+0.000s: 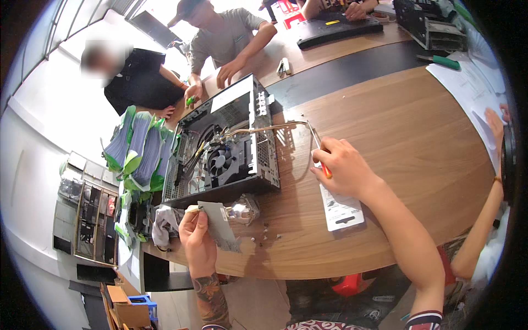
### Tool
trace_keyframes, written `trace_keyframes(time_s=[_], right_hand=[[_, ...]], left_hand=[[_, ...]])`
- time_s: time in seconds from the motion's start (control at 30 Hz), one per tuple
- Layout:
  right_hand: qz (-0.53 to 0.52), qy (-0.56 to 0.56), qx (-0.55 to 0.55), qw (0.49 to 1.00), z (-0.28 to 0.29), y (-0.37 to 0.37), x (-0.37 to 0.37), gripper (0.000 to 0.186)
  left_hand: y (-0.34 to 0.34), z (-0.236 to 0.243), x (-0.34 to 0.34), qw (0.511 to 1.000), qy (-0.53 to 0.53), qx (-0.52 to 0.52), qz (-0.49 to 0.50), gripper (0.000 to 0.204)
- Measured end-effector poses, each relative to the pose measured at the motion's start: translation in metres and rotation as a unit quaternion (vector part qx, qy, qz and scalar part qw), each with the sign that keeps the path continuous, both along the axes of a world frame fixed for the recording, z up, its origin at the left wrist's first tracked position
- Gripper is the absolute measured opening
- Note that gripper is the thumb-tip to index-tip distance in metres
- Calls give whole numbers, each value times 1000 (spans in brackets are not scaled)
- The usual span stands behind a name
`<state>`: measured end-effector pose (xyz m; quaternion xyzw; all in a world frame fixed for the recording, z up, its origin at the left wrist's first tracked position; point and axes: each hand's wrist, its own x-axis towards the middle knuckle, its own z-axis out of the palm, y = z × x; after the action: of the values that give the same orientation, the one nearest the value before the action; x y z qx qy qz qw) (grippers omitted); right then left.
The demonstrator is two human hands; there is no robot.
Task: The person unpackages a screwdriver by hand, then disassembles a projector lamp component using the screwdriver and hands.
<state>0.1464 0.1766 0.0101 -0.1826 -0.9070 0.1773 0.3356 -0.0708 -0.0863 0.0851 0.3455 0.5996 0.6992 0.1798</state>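
My left hand (197,242) pinches a flat grey metal plate (219,226) near the table's front edge. In my right hand (349,169) is a screwdriver (326,171) with an orange handle, its thin shaft pointing away to the upper left. The shaft's tip is at the end of a brown cable (269,128); whether they touch I cannot tell. That cable runs out of an opened black computer case (269,165), which lies on the table beyond my left hand. Inside the case a round black fan (220,159) and bundled wires show.
A clear container (245,210) and several small screws (265,234) are near the plate. White card packaging (342,213) lies below my right hand. Papers in green wrapping (140,146) stand left of the case. People work across the table; another person's arm (481,231) is at right.
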Motion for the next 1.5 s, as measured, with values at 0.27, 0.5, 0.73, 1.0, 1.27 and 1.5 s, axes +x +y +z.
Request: trace_keyframes(time_s=[0.27, 0.5, 0.73, 1.0, 1.27, 1.5], right_hand=[[-44, -3, 29, 999, -7, 14, 6, 25], [-94, -45, -4, 994, 0, 28, 14, 26], [-100, -54, -8, 994, -10, 37, 14, 29], [-105, -33, 11, 994, -13, 38, 8, 27], [-115, -19, 43, 992, -18, 39, 8, 19], [-116, -21, 32, 993, -13, 37, 12, 17]], left_hand=[[38, 17, 42, 964, -101, 71, -237, 20], [91, -10, 59, 955, -69, -10, -288, 18], [100, -26, 30, 946, -93, -61, -304, 28], [61, -27, 22, 964, -28, -119, -237, 31], [52, -9, 18, 951, 110, -223, -185, 21], [54, -14, -2, 909, 230, -281, -205, 20]])
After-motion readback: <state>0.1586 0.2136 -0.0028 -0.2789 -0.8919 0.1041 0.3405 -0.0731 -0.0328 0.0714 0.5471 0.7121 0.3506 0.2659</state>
